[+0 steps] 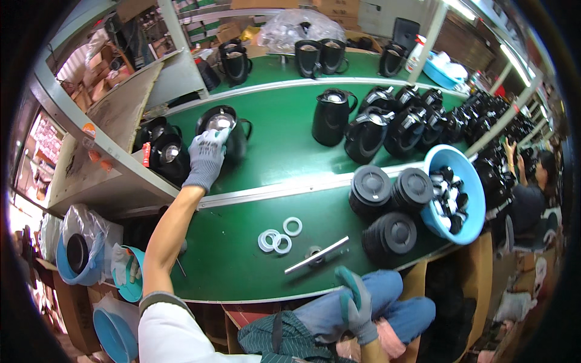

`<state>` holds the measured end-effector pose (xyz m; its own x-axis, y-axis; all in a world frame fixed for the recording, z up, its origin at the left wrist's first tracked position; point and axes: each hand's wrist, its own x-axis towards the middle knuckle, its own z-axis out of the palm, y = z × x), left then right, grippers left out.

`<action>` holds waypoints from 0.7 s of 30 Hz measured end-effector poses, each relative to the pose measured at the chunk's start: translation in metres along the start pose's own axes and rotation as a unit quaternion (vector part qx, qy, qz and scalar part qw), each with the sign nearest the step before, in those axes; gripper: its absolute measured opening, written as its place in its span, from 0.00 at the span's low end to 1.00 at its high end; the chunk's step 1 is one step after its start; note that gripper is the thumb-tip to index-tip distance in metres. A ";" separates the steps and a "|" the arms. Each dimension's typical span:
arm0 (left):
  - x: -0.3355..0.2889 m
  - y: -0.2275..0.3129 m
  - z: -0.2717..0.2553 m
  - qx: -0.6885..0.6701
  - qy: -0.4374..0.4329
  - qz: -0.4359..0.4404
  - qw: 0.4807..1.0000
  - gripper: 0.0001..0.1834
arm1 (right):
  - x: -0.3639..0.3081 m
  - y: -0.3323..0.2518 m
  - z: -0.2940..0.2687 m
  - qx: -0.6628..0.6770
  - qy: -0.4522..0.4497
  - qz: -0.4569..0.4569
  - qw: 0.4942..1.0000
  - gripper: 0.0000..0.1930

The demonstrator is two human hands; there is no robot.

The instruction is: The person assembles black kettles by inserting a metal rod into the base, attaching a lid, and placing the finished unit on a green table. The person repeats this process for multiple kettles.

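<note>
Black jug (239, 147) status?

On the green desk (278, 158), left side. Left hand (207, 154) at its mouth; can't tell if gripping. Right hand (358, 304) off the near edge, loosely spread, looks empty.

Done vs left?

Looks mid-job. Rings (275, 241) loose, black discs (370, 184) stacked. Grouped jugs (365, 142) at right: can't tell if finished.

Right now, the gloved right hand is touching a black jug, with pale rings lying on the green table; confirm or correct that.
Wrong hand: the head view shows the gloved left hand touching a black jug. Pale rings do lie on the green table.
</note>
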<state>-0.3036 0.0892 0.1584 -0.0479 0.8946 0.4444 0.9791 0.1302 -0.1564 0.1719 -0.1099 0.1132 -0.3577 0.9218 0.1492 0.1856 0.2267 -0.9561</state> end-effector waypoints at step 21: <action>-0.257 0.161 -0.116 -0.678 -0.181 -0.089 0.707 0.36 | -0.088 -0.081 -0.045 0.143 0.202 0.012 0.969 0.28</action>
<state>-0.1105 -0.1691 0.1215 -0.0015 0.9984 0.0569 0.2298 -0.0551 0.9717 0.2294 -0.1949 0.1891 0.0423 0.9867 0.1572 -0.0920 0.1605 -0.9827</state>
